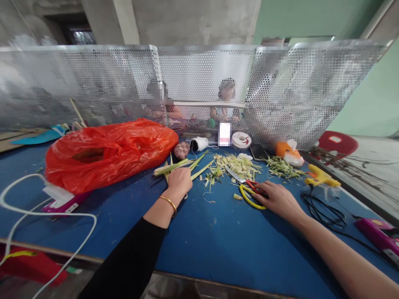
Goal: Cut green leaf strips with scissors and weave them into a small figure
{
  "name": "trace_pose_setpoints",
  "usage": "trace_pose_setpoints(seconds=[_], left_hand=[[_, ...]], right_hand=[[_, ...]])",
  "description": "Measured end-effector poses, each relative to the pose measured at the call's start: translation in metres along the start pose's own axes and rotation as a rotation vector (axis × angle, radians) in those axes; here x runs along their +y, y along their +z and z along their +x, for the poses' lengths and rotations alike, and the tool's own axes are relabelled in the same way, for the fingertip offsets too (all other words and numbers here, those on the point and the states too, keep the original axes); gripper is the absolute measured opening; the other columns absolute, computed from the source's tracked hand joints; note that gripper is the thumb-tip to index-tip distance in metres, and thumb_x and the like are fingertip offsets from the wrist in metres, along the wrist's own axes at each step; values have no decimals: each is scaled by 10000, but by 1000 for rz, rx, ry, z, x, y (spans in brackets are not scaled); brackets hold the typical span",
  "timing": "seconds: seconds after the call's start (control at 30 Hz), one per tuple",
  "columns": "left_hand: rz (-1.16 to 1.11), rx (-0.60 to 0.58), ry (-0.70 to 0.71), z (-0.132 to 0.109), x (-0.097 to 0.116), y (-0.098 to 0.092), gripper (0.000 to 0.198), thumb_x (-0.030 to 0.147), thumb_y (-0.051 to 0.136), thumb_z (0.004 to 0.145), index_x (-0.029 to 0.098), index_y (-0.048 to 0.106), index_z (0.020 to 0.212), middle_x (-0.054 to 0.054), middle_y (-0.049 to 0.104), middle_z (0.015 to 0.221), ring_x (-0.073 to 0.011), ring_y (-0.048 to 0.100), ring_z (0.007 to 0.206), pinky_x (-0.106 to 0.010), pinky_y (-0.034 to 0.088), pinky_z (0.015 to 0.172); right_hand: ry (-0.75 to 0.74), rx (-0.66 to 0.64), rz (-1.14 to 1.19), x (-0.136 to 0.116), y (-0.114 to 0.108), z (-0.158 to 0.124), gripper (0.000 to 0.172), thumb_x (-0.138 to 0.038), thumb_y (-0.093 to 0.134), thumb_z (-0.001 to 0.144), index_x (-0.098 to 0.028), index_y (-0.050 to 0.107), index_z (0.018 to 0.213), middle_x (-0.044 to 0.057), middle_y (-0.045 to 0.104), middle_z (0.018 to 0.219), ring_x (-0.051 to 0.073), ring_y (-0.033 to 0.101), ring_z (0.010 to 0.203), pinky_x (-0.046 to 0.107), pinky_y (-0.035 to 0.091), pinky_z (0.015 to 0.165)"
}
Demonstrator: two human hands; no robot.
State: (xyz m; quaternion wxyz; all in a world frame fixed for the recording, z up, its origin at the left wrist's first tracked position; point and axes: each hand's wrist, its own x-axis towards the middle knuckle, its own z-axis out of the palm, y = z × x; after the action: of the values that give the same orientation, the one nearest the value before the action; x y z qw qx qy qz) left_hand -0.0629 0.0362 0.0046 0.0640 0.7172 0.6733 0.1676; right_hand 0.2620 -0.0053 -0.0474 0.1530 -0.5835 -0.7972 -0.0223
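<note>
My left hand (180, 181) is closed around a bundle of green leaf strips (174, 167) that fan out over the blue table (215, 241). A gold bangle sits on that wrist, above a black sleeve. My right hand (276, 198) rests on the table with its fingers on the yellow-handled scissors (247, 191), whose blades point toward a pile of cut leaf scraps (237, 164).
A big orange plastic bag (109, 151) lies at the left. A yellow glue gun (319, 176) with black cord, a purple tool (378, 234), a phone (258, 151), thread spool (199, 143) and tape roll (241, 140) lie around. A perforated metal screen (199, 83) stands behind, people beyond it.
</note>
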Motion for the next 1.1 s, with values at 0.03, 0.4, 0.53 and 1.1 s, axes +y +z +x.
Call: trace_pose_setpoints(seconds=[0.03,0.4,0.53,1.1], left_hand=[[29,1,3,-2,3,2,115,129,612,719,155,698,791,-173,713,831,-339,669,861,-396,466,728],[152,139,-2,15,-13,-4,257,305,484,909,215,694,1025,-124,717,1032,-272,639,989,-346,443,789],[239,169,-162,30,-43,-19,312,372,656,785,177,707,1023,-183,703,1060,-345,609,1042,-393,444,825],[36,186,-229,38,-63,-27,306,317,527,826,240,705,1062,-62,750,1031,-227,674,952,-265,475,714]], right_hand=[[6,-4,23,1,0,0,295,-430,501,893,-236,699,995,62,690,867,196,627,726,290,418,631],[46,-52,155,8,1,0,323,-460,494,891,-245,702,1013,58,697,871,196,646,684,286,463,576],[45,-66,172,9,1,0,317,-462,492,889,-247,700,992,56,697,866,198,644,677,291,463,578],[33,-77,178,10,-2,0,310,-440,490,887,-245,699,1008,57,699,890,194,644,697,293,475,606]])
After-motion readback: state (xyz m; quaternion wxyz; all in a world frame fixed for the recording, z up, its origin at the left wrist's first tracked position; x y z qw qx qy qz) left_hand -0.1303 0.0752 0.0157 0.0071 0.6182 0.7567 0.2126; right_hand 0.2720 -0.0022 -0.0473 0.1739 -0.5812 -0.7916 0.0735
